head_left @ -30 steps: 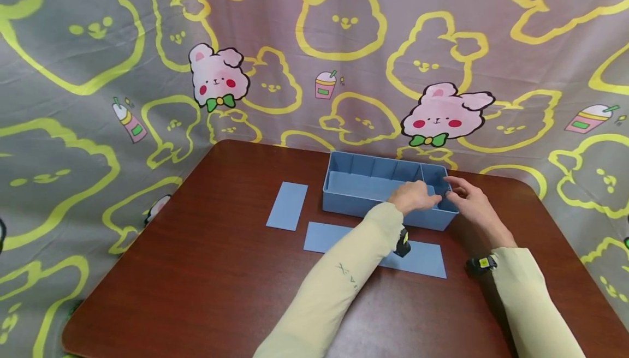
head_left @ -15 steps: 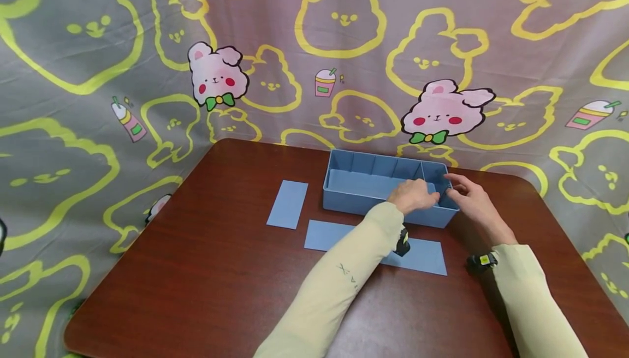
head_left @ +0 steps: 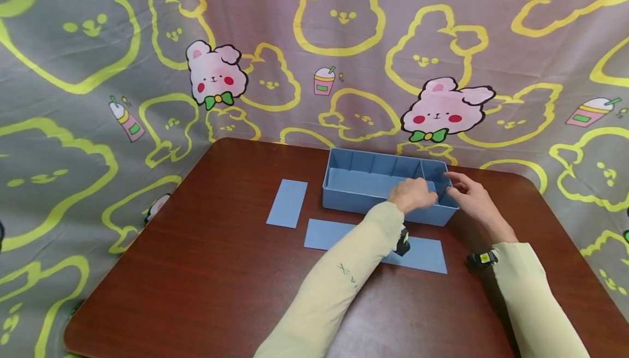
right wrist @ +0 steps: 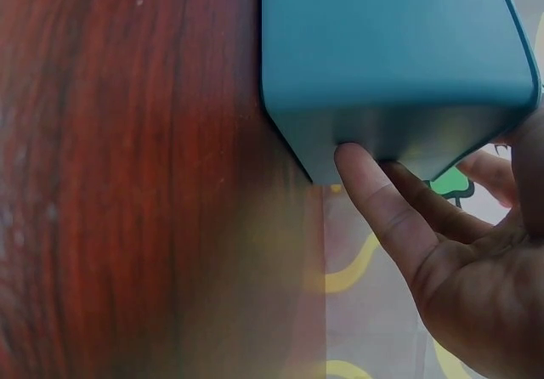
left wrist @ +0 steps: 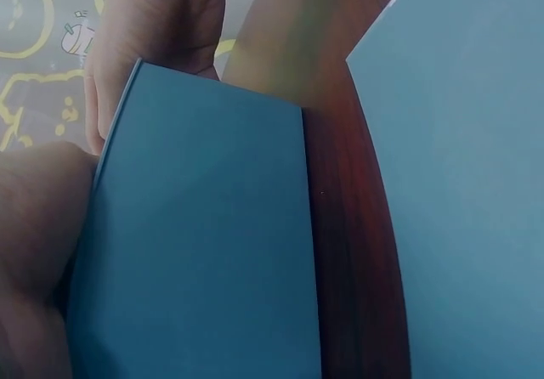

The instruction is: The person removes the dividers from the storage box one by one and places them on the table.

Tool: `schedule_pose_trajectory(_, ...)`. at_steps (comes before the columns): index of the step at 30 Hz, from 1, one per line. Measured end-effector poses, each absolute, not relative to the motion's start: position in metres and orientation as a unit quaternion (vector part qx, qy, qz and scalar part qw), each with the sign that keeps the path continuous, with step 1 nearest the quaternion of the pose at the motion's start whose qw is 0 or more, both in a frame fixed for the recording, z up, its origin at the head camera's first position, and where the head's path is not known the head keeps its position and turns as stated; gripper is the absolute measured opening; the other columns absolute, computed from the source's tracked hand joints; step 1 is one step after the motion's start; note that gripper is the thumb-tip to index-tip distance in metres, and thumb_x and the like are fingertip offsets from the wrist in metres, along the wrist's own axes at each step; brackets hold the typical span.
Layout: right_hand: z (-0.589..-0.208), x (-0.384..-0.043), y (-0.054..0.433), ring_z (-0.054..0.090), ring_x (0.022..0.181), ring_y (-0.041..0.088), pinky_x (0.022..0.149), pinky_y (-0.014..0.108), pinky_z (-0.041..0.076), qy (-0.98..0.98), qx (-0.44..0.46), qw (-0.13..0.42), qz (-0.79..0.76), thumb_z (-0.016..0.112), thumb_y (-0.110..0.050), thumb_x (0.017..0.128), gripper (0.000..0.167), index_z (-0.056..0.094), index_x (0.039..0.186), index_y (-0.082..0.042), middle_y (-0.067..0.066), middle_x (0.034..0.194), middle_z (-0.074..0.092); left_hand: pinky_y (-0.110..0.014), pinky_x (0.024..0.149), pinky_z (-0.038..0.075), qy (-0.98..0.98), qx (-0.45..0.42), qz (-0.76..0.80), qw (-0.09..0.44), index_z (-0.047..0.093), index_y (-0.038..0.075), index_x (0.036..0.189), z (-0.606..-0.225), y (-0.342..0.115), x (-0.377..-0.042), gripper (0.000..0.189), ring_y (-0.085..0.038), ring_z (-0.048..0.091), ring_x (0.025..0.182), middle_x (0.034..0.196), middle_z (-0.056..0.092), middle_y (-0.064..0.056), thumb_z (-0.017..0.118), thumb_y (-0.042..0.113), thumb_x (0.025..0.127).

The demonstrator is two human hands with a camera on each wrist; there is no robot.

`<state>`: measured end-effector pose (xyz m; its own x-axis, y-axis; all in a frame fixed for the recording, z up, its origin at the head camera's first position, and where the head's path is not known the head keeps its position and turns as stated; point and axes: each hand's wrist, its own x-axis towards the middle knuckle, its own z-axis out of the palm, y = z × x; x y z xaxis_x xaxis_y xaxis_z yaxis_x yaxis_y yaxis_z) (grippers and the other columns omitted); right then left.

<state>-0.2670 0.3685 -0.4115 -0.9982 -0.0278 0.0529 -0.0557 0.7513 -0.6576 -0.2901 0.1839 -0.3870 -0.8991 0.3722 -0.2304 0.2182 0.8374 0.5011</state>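
Observation:
A long blue-grey open-topped divider box stands near the back of the table. A thin upright divider crosses it near the right end, making a small compartment there. My left hand reaches over the front wall, its curled fingers and thumb at the divider; the fingertips are hidden inside. My right hand holds the box's right end. In the right wrist view its fingers press the outer end wall, and the thumb side is up by the rim. The left wrist view shows the front wall close up.
A short flat blue-grey panel lies left of the box. In front lies a longer panel, partly covered by my left forearm. The brown table meets a patterned curtain behind the box.
Both hands and the box stay almost where they were. My left hand has shifted very slightly left, and the head view has tilted a little.

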Motion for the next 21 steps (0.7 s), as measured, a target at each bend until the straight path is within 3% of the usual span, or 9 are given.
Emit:
schedule_pose_trajectory(11,-0.4106,-0.2665,0.3689,0.045,0.122,0.046,0.087,0.056,0.048,-0.933,0.031,0.025,0.358,0.044,-0.031,0.103,0.053,0.035,0.152,-0.013,0.028,0.144,0.043,-0.028,0.039,0.024,0.955,0.171,0.219,0.108,0.044,0.018,0.055,-0.3863,0.1859,-0.2857,0.05,-0.013,0.027,0.036,0.046,0.032,0.003,0.051,0.041,0.098)
schedule_pose_trajectory(15,-0.4103,-0.2676,0.3695,0.046,0.12,0.044,0.084,0.048,0.048,-0.934,0.025,0.024,0.354,0.045,-0.031,0.103,0.052,0.035,0.151,-0.013,0.028,0.142,0.045,-0.028,0.039,0.025,0.956,0.174,0.22,0.087,0.044,0.018,0.053,-0.387,0.1876,-0.2868,0.051,-0.013,0.029,0.036,0.045,0.032,0.003,0.05,0.04,0.099)
schedule_pose_trajectory(21,-0.4105,-0.2674,0.3696,0.047,0.119,0.046,0.083,0.047,0.048,-0.936,0.029,0.025,0.35,0.044,-0.032,0.103,0.053,0.036,0.151,-0.012,0.03,0.14,0.045,-0.028,0.039,0.027,0.957,0.171,0.229,0.056,0.045,0.019,0.054,-0.3864,0.1904,-0.2879,0.05,-0.013,0.033,0.037,0.047,0.034,0.004,0.05,0.041,0.098)
